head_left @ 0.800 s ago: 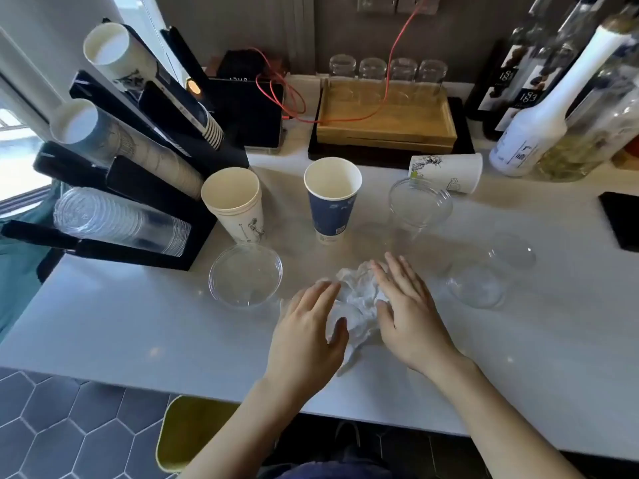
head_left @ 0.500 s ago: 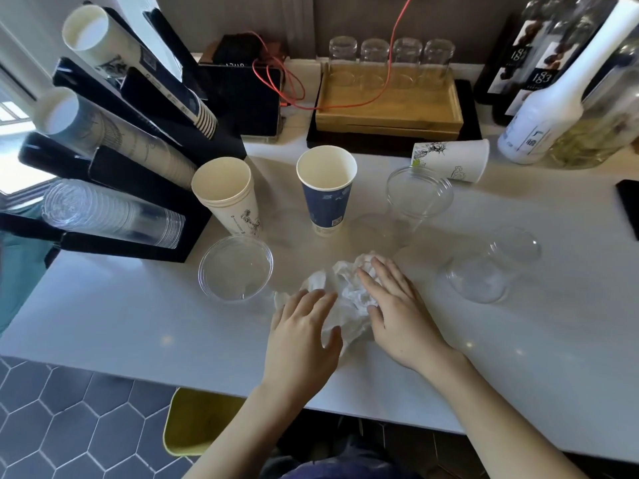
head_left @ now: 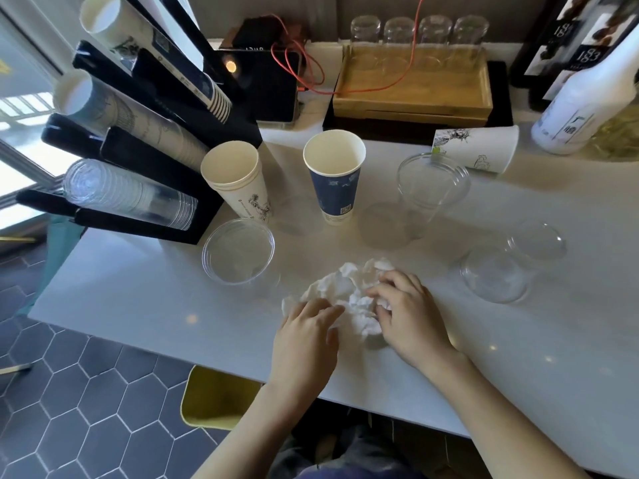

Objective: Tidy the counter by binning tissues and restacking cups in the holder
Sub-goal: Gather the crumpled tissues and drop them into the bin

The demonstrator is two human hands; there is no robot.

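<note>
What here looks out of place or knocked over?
A white paper cup lies on its side near the wooden tray. A clear cup lies tipped on the counter. Both hands gather crumpled tissues.

Single head-worn view, we look forward and steeply down from close above the white counter (head_left: 145, 299), our forearms entering at the bottom edge, wide-angle bending at margins, floor at lower left.

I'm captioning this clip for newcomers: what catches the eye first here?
Both hands, left and right, bunch a white tissue wad at the counter's near edge. Behind stand a blue cup and a cream cup; a black holder of stacked cups fills the left.
</note>
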